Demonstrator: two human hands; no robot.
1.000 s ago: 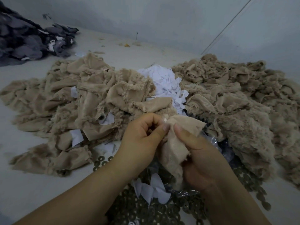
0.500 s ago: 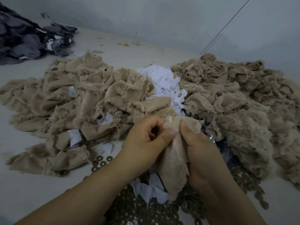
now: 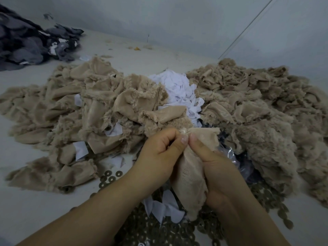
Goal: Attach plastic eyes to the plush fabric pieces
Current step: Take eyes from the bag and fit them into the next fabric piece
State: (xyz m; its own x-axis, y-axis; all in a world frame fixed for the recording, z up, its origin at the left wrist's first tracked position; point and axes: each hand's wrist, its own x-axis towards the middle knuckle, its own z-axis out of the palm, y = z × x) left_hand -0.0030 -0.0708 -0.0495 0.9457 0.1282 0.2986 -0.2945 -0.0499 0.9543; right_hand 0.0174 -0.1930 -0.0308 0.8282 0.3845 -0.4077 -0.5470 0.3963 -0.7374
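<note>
Beige plush piece (image 3: 190,176): pinched between left hand (image 3: 159,153) and right hand (image 3: 215,167), thumbs meeting at its top edge; eye unseen. Large plush heaps (image 3: 257,110) beyond hands; washers (image 3: 110,178) below. Judged early-stage.

Eye not visible, hidden behind thumbs pinching fabric piece (image 3: 190,176). Grey fabric pile (image 3: 26,43) cut by left edge. Washers (image 3: 159,231) cut by bottom edge, partly under forearms.

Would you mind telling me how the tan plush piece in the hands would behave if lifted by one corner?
The tan plush piece is probably floppy: it sags below the left hand and right hand. Likely light, since fingertips alone hold it. Its fuzzy edges may shed.
</note>
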